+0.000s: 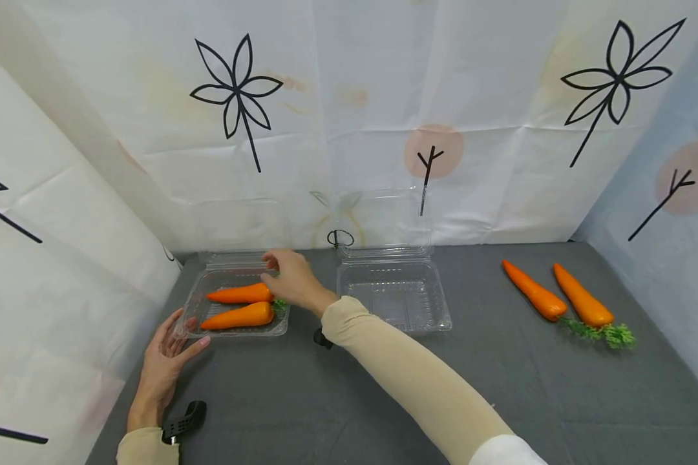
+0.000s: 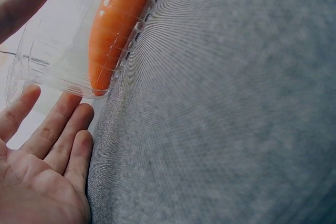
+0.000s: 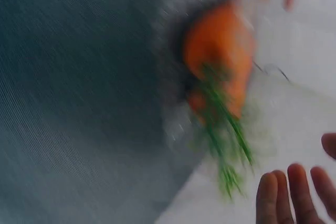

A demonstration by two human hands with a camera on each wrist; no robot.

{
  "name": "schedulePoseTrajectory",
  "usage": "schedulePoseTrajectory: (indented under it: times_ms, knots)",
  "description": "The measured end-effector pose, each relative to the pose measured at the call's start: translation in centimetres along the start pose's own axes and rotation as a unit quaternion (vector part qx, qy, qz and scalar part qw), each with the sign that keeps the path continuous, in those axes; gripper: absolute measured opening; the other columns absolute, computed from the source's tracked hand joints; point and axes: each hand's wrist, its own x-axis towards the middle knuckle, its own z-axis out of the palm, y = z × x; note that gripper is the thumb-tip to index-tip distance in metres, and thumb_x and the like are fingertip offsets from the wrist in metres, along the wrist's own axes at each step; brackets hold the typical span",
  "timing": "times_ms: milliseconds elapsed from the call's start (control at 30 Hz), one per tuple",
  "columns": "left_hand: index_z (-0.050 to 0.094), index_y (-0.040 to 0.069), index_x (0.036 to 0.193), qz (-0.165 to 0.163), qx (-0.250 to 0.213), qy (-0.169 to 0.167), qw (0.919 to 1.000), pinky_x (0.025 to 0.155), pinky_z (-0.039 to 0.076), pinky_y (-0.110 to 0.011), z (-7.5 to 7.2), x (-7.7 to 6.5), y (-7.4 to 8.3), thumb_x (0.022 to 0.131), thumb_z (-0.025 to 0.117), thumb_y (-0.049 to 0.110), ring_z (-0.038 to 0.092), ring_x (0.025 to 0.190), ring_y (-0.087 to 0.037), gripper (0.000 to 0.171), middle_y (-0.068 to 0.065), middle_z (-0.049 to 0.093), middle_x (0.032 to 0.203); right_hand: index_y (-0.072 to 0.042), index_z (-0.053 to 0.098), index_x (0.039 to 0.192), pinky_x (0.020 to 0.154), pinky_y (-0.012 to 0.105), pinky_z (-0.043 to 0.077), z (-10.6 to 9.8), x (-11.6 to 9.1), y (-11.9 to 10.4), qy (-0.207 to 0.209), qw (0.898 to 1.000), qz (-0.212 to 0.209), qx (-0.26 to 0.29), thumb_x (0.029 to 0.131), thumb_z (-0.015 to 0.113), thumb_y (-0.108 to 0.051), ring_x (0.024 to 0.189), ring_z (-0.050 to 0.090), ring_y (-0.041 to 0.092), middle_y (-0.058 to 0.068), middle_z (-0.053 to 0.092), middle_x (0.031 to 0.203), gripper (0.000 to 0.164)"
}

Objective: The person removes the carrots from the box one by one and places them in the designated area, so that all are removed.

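Observation:
Two orange carrots, a rear one (image 1: 238,294) and a front one (image 1: 237,317), lie side by side in the left clear plastic box (image 1: 206,279), green tops (image 3: 223,114) toward its right side. My left hand (image 1: 161,361) is at the box's front left corner, fingers extended along the outside and thumb apart from them. In the left wrist view its fingertips are right at the plastic wall. Over the box's back right part hovers my right hand (image 1: 293,281), fingers loosely bent; the right wrist view shows nothing between them.
A second clear box (image 1: 392,297), lid raised, stands to the right with nothing in it. Two more carrots, one (image 1: 533,292) beside the other (image 1: 581,297), lie at the table's right. Behind the boxes hangs a patterned white cloth (image 1: 372,97).

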Motion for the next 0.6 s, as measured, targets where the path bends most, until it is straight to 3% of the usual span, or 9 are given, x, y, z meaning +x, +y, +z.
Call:
schedulePoseTrajectory:
  times_ms: [100,233,433,600]
  knots:
    - [0.019,0.027,0.164,-0.002,0.002,-0.001,1.0,0.123,0.014,-0.026,0.0,0.1,0.0,0.093,0.077,0.015,0.022,0.152,-0.026,0.092,-0.007,0.039,0.16,-0.008,0.06,0.137,0.094,0.025,0.051,1.9,-0.6,0.0,-0.048,0.996,-0.018,-0.072,0.102,0.063,-0.019,0.116,0.06,0.02,0.007,0.062,0.131,0.037]
    - [0.02,0.027,0.163,0.004,-0.003,-0.005,1.0,0.123,0.016,-0.024,-0.1,0.1,-0.1,0.093,0.076,0.013,0.024,0.152,-0.025,0.091,-0.005,0.041,0.159,-0.008,0.062,0.138,0.092,0.025,0.051,3.8,-1.1,0.3,-0.087,0.983,-0.046,-0.156,0.1,0.067,-0.024,0.11,0.061,0.016,0.005,0.064,0.13,0.042]
    - [0.021,0.027,0.163,-0.001,-0.006,0.002,1.0,0.122,0.017,-0.023,-0.2,0.1,-0.1,0.093,0.077,0.014,0.028,0.15,-0.024,0.091,-0.003,0.044,0.156,-0.014,0.071,0.125,0.089,0.026,0.05,5.3,-1.3,0.9,-0.072,0.952,-0.111,-0.274,0.094,0.074,-0.04,0.1,0.063,0.015,-0.003,0.069,0.119,0.041]
    - [0.022,0.025,0.163,0.006,-0.006,0.002,1.0,0.121,0.018,-0.021,-0.2,0.0,-0.2,0.093,0.076,0.012,0.029,0.149,-0.022,0.09,-0.001,0.046,0.154,-0.02,0.076,0.115,0.071,0.025,0.043,5.8,-1.1,1.0,-0.077,0.95,-0.104,-0.286,0.092,0.075,-0.046,0.079,0.059,0.01,-0.009,0.071,0.101,0.035]
